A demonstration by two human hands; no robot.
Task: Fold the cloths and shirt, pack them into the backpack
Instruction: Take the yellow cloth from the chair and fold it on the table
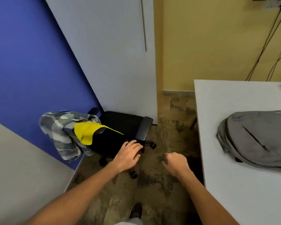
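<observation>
**u/packrat:** Neither hand is holding anything. Left hand (128, 154) has its fingers spread flat over the chair (120, 127); can't tell if it's actually touching. Right hand (174, 162) hangs loosely curled over open floor (154, 184) between the chair and the table (234, 184).

**u/foldguy:** Where's the stuff?

**u/packrat:** Plaid shirt (62, 132) and a yellow cloth (86, 132) are draped over the chair back, by the blue wall (31, 70). Grey backpack (256, 138) lies on the table, cut off at the right edge, front zip looks closed, contents hidden.
</observation>
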